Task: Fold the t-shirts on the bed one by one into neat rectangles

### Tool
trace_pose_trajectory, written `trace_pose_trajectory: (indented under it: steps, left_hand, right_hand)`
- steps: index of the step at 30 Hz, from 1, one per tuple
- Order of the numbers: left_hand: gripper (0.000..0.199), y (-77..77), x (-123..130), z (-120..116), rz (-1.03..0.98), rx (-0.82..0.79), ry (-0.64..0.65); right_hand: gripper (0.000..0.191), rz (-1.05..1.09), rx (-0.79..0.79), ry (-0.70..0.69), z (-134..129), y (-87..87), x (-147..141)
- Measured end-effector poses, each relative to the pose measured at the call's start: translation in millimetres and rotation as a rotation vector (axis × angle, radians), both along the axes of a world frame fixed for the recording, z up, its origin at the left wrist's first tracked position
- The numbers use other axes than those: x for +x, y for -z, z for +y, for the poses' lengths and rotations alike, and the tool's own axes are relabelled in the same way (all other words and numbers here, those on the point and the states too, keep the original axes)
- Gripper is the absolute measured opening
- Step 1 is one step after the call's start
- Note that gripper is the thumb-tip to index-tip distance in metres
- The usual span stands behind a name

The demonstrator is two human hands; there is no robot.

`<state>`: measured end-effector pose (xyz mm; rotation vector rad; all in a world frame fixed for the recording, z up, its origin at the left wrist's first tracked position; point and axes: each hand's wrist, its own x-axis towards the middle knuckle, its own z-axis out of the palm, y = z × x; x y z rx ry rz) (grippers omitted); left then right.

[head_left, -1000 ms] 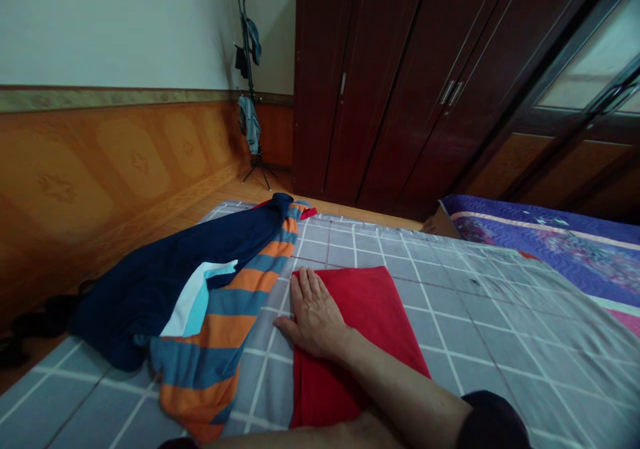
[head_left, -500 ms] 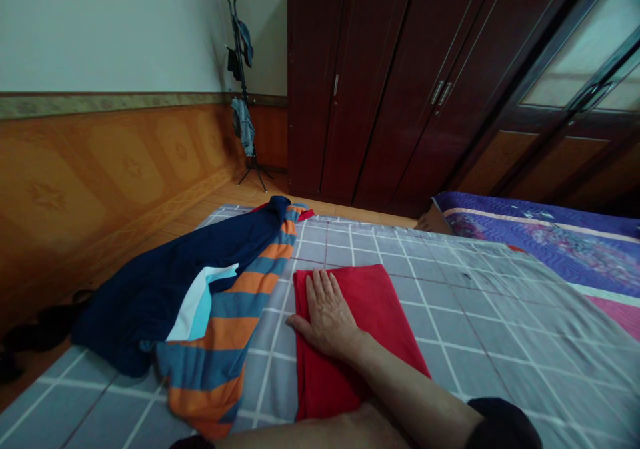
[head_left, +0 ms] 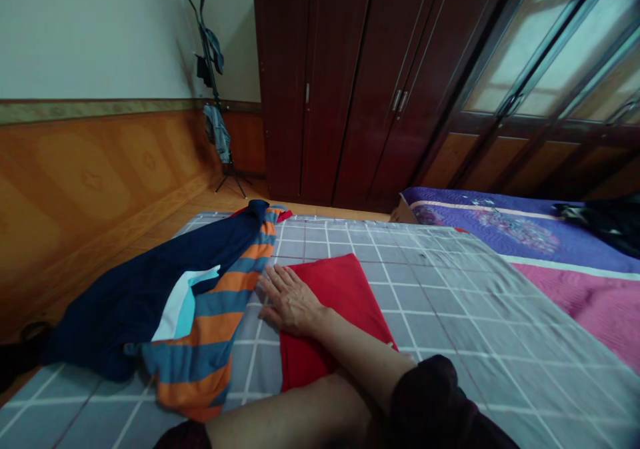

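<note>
My right hand (head_left: 291, 299) lies palm down with fingers stretched out, across the left edge of a folded red cloth (head_left: 333, 282). Its fingertips reach past the cloth onto the checked bedsheet. My left forearm (head_left: 280, 412) crosses beneath the right one, over the near part of the cloth. The left hand is almost wholly hidden behind the right forearm, so its fingers cannot be made out. Left of the cloth lies a heap of clothes: a navy garment (head_left: 165, 269) with a white and light-blue patch, beside an orange-and-grey striped one (head_left: 215, 339).
The grey checked bedsheet (head_left: 450, 316) spreads under everything. A second bed with a purple and pink cover (head_left: 480, 216) stands at the right, dark clothing (head_left: 610, 219) on it. Behind are a dark red wardrobe (head_left: 340, 89) and a coat stand (head_left: 213, 82).
My right hand has slid left over the cloth to its edge. The cloth's far edge now slants. The left arm reaches further right under the right arm, and the view has turned right.
</note>
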<state>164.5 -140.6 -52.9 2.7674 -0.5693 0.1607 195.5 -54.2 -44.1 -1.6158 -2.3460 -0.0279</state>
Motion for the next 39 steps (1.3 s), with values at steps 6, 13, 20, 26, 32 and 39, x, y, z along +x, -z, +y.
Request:
trace_pose_trajectory:
  steps: [6,13,20,26,32,39]
  left_hand:
    - [0.055,-12.9,-4.7,-1.1,-0.07,-0.063,0.122]
    - [0.076,-13.9,-3.6,1.4,-0.042,-0.003,0.035]
    - [0.057,-7.5,-3.4,0.9,-0.027,-0.038,0.01]
    - [0.063,-27.5,-4.6,4.9,0.035,-0.231,-0.101]
    - [0.035,-36.8,-4.1,58.2,-0.057,-0.253,-0.557]
    - [0.039,-19.5,2.2,150.7,-0.008,-0.213,-0.945]
  right_hand:
    - [0.066,0.139,0.002,0.289,-25.8,-19.5,43.5]
    - [0.058,0.129,-0.056,0.431,-82.6,-2.6,113.5]
    - [0.059,0.076,-0.018,0.711,-95.2,23.8,145.6]
    - [0.043,0.16,0.111,0.711,-155.6,21.2,142.9]
    - [0.019,0.233,0.14,0.668,-230.7,13.0,108.8]
    - [0.009,0.22,-0.317,0.843,-224.7,-18.1,83.0]
